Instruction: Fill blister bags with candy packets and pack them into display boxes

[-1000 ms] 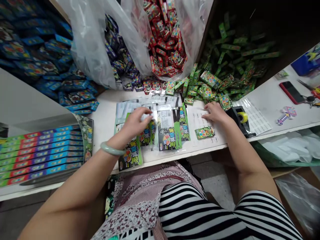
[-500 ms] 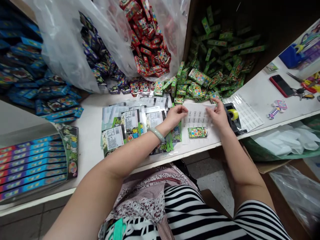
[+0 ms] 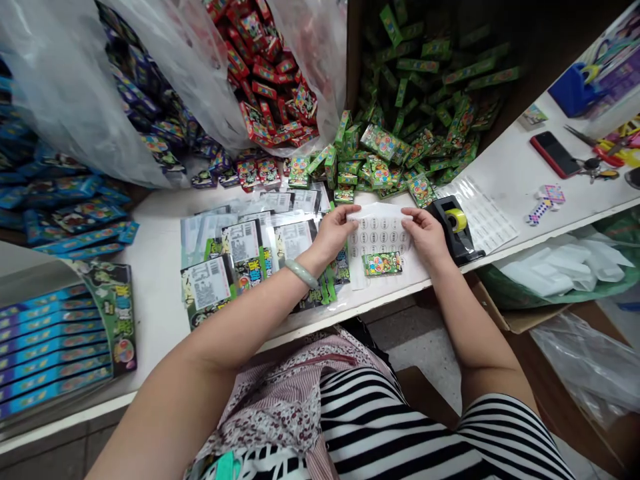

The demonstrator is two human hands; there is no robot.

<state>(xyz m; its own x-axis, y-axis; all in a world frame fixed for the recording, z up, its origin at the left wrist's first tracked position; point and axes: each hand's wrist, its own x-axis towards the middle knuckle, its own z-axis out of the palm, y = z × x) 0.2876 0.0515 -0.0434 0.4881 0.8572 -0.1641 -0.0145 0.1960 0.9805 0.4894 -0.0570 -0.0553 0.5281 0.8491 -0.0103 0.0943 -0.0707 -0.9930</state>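
And here both hands are at the paper: the left hand point(image 3: 331, 235) pinches the upper left corner of the sheet of round labels point(image 3: 370, 236), the right hand point(image 3: 429, 239) pinches the upper right. Handling that sheet looks like the step in hand. On its lower part lies a small green box point(image 3: 383, 264), so any shift of the paper calls for a level, gentle pull. Flat packets point(image 3: 243, 243) overlap to the left, the tape dispenser point(image 3: 456, 230) stands just right, green boxes point(image 3: 385, 157) heap behind, all on the desk point(image 3: 156, 230).
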